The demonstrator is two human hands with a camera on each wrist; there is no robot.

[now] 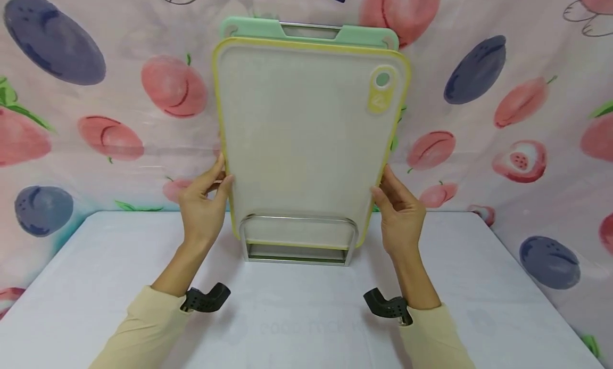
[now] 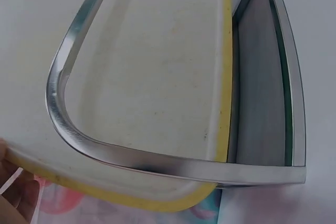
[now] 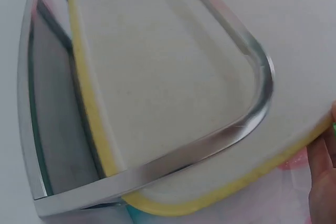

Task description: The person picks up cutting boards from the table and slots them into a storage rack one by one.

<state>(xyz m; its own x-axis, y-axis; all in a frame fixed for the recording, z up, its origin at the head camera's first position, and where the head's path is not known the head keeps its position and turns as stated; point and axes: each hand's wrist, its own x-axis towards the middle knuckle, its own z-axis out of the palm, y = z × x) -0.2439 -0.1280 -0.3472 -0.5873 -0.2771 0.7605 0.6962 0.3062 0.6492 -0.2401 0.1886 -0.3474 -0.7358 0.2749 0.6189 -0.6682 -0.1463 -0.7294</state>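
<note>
A white cutting board with a yellow rim [image 1: 306, 140] stands upright in a shiny metal rack [image 1: 298, 217], behind the rack's front hoop. My left hand [image 1: 203, 204] pinches its left edge between thumb and fingers, and my right hand [image 1: 399, 212] pinches the right edge at about the same height. Behind it a green cutting board [image 1: 254, 27] shows only its top, with a handle slot. In the left wrist view the board's yellow bottom edge [image 2: 224, 77] lies inside the metal frame [image 2: 126, 157]. The right wrist view shows fingers [image 3: 321, 156] at the yellow side edge.
The rack stands on a white-covered table [image 1: 306, 316], near its back edge. A fruit-print cloth [image 1: 306, 1] hangs behind. Black wrist mounts [image 1: 207, 298] sit on both forearms.
</note>
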